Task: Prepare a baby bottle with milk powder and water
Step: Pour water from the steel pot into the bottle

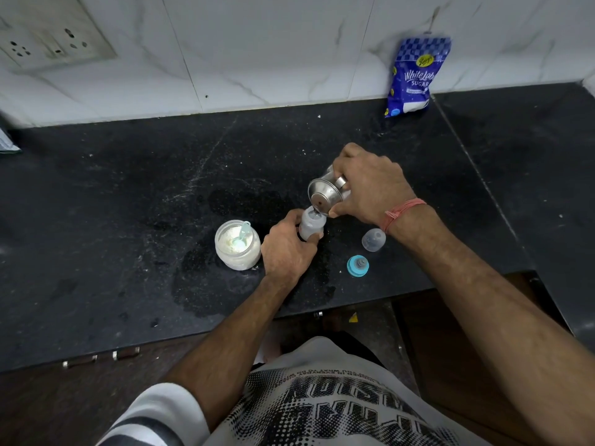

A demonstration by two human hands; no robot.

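Observation:
A small clear baby bottle (311, 224) stands upright on the black counter (128, 194), its neck uncapped. My left hand (286, 249) grips it round the body. My right hand (370, 185) holds a steel cup (325, 191) tipped steeply over the bottle's mouth, and a thin stream of water runs from its rim into the bottle. To the left stands an open glass jar of white milk powder (237, 245) with a pale blue scoop (242, 235) lying in it. The blue teat ring (357, 265) and the clear cap (373, 240) lie on the counter to the right.
A blue bag of sugar (413, 77) leans on the tiled wall at the back right. Wet patches darken the counter round the jar and bottle. A socket plate (51, 37) is on the wall at the top left. The counter's front edge runs just below the teat ring.

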